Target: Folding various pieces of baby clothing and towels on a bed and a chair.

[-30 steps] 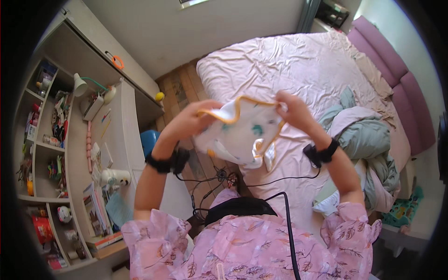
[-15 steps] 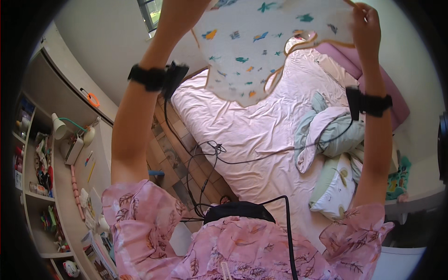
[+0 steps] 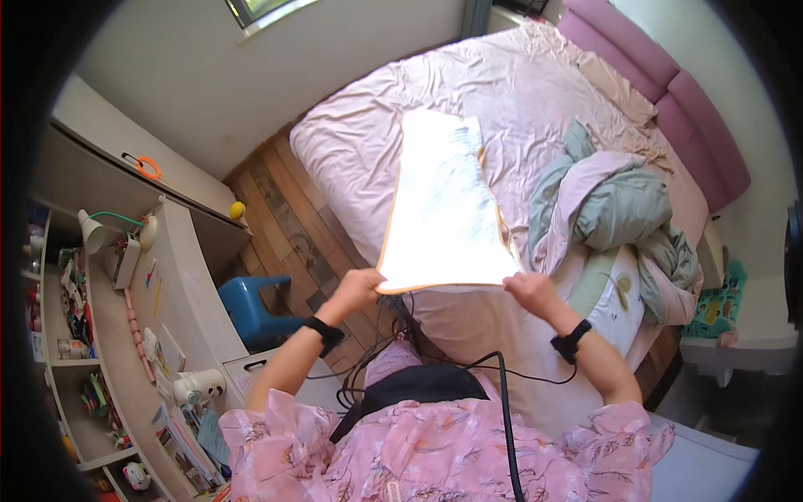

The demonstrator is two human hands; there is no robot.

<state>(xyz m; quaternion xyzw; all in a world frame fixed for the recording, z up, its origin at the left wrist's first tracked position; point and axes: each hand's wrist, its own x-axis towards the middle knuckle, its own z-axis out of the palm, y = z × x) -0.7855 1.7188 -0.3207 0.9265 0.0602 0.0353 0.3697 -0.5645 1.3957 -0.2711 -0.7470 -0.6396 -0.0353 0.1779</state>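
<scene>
My left hand [image 3: 360,289] is closed on the near left corner of a white cloth [image 3: 439,209] with orange edging. The near right corner is pinched in my right hand [image 3: 530,293]. Between them the near edge is pulled fairly straight, and the far part of the cloth stretches out over the bed [image 3: 351,134]. It looks bright and washed out, so its print barely shows. Whether its far end rests on the sheet or hangs above it, I cannot tell. A curved trimmed edge runs along its right side.
A rumpled green and pink quilt [image 3: 619,201] and a pillow [image 3: 615,293] lie on the bed's right side. Left of the bed stand a blue stool [image 3: 251,309] and a desk [image 3: 180,284] with shelves. Black cables [image 3: 372,360] hang near my waist.
Both hands have come down from high up to in front of my waist, bringing the cloth along. It was held up with its coloured print showing; now it stretches away over the bed.
</scene>
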